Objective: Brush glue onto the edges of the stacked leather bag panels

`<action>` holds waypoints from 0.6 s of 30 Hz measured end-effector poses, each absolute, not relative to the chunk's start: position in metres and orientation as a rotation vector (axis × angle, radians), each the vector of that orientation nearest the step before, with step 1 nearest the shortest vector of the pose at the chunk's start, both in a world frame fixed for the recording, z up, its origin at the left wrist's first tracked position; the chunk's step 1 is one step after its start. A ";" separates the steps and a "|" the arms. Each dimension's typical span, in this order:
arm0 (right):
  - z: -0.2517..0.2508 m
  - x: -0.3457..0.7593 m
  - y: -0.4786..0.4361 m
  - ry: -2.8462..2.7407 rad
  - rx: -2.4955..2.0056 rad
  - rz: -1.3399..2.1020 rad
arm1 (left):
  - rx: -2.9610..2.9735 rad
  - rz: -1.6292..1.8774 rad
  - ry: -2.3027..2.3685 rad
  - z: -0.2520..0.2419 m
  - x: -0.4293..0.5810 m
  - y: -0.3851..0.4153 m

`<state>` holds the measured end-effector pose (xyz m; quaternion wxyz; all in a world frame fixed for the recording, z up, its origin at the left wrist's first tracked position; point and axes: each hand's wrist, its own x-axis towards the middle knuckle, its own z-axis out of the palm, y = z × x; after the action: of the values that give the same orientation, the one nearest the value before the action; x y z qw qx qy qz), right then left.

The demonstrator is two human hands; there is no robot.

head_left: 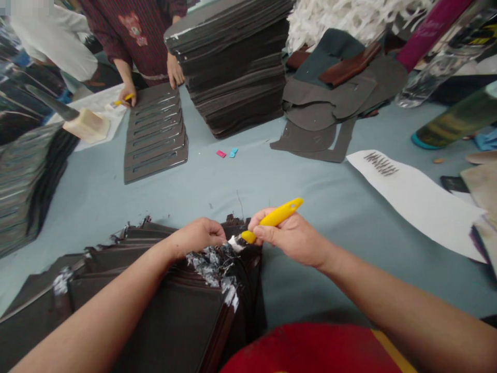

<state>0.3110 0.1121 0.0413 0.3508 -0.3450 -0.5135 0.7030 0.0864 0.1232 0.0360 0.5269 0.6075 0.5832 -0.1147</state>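
Work surface: a long table covered in pale blue-grey cloth (295,176) fills the view. At the near edge lies a stack of dark brown leather-like panels (163,316), its top corner crusted with white glue-like residue (212,265). Beyond it stands a tall stack of dark flat sheets (233,67). A further stack of dark sheets (27,191) sits at far left. A stack of dark slotted panels (155,135) lies ahead, fanned so the edges step. To the right lie loose grey-brown cut pieces (326,122) and a long white paper strip (411,202).

Hands: the left hand (198,237) rests on the stack's corner, fingers curled over the edge; whether it grips cannot be told. The right hand (291,239) pinches a short brush with a yellow plastic handle (277,217) between thumb and fingers.

Brush position: above the glue-crusted corner, its long axis slanting from upper right to lower left, white-tipped end pointing left and down into the corner, just beside the left hand.

Other: a co-worker's hand (127,95) across the table holds a similar yellow-handled tool. Two small pink and blue pieces (227,153) lie on the cloth.
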 end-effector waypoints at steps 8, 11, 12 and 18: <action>0.012 0.337 0.082 -1.414 -1.180 1.614 | 1.767 -0.426 0.975 0.037 0.092 0.134; -0.016 0.330 0.071 -1.485 -1.239 1.575 | 1.844 -0.480 0.971 0.036 0.093 0.134; -0.022 0.329 0.070 -1.481 -1.272 1.543 | 1.857 -0.492 0.979 0.036 0.093 0.133; -0.012 0.342 0.067 -1.389 -1.302 1.378 | 1.848 -0.512 1.018 0.038 0.096 0.131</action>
<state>0.3417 0.0668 -0.0122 0.3857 -0.5111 -0.5454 0.5410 0.0962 0.1314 0.0382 0.4662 0.7530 0.4149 -0.2086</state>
